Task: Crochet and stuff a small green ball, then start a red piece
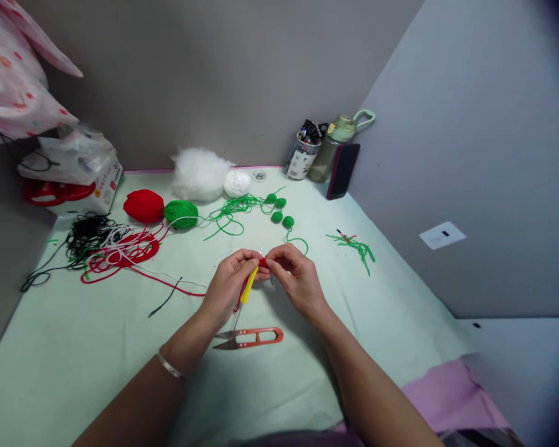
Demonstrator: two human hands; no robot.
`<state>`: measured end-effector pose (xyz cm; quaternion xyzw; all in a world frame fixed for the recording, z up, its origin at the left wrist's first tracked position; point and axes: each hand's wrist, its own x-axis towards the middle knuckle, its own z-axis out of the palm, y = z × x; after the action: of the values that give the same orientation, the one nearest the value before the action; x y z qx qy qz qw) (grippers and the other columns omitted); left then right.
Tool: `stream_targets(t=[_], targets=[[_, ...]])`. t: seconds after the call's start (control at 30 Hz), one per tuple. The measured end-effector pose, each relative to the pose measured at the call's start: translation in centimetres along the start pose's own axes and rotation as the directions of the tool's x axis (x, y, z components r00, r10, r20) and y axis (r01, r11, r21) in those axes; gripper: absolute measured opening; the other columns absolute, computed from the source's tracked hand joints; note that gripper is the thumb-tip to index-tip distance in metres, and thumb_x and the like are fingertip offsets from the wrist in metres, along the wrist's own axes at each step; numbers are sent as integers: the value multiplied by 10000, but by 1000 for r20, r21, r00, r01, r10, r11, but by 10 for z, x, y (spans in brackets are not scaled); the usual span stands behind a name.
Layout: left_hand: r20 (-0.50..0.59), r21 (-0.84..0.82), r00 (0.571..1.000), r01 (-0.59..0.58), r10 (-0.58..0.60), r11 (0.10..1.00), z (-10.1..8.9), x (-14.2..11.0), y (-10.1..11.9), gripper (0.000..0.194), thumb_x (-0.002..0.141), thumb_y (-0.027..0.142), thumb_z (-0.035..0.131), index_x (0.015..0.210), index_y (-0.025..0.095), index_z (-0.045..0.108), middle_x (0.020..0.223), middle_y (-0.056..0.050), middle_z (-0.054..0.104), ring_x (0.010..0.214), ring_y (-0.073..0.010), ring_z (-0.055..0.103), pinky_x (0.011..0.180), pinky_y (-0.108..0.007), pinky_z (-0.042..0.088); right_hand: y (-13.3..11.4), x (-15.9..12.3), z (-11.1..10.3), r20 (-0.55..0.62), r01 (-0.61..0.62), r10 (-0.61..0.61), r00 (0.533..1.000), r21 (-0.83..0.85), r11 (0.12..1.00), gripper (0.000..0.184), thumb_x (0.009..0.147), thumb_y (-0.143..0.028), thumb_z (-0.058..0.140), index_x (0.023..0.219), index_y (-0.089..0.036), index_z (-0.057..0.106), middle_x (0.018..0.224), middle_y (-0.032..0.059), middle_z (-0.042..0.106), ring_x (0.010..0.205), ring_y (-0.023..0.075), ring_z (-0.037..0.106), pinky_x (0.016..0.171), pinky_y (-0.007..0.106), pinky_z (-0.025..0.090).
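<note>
My left hand and my right hand meet over the middle of the table, fingers pinched round a small red crochet piece. Most of the piece is hidden by the fingertips. Slanting down beside my left thumb is a crochet hook with a yellow handle; I cannot tell which fingers bear it. Red and white yarn runs leftward from my left hand. Thread snips with an orange handle lie just below the hands. Beyond the fingers sit several small green crochet balls with trailing tails.
Leftward lie a red yarn ball, a green yarn ball and tangled black yarn. White stuffing rests at the back. A pen cup, bottle and phone stand back right, above green yarn scraps.
</note>
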<state>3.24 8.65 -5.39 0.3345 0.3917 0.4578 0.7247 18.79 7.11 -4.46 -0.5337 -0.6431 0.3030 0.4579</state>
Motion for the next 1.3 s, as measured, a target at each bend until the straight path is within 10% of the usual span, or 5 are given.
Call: stream_targets(t=[0.5,0.67,0.8,0.93,1.3], targets=[[-95,-33,995,10,-13,999,-4,4,12,316,653,283,887,782,164,624,582,22,671,515,-101,596,521,-193,472,4,1,-4,-57,71,-81,995,-163,984,132,924,-153,518,819,-232,528,805,11,567,716,171,540,674,306,453],[-147,-21,989,-36,33,999,-15,8,20,369,630,316,905,789,177,602,531,61,613,467,-82,530,465,-173,421,-10,-3,-14,131,104,-82,988,-168,980,78,968,-196,602,900,-227,581,792,-9,625,676,154,578,627,274,456],[-239,-32,965,-117,106,993,-25,11,28,407,616,353,911,786,183,583,526,84,583,453,-60,485,439,-149,371,-35,-24,-3,667,326,-89,739,-239,915,405,769,-354,895,1010,-220,599,952,28,690,788,195,636,658,281,491],[-281,-44,951,-149,131,988,-28,11,33,404,615,361,919,809,161,627,621,39,649,536,-80,583,507,-164,446,-45,-39,11,783,456,-22,622,-340,822,251,803,-128,808,957,-188,620,988,72,700,853,226,652,723,311,509],[-243,-94,966,-118,92,989,-19,7,31,427,601,360,936,837,156,645,635,32,671,577,-87,609,559,-170,505,-23,-1,-13,369,-318,242,897,159,935,376,1045,-480,456,1016,-167,663,720,-21,541,517,97,423,490,233,338]])
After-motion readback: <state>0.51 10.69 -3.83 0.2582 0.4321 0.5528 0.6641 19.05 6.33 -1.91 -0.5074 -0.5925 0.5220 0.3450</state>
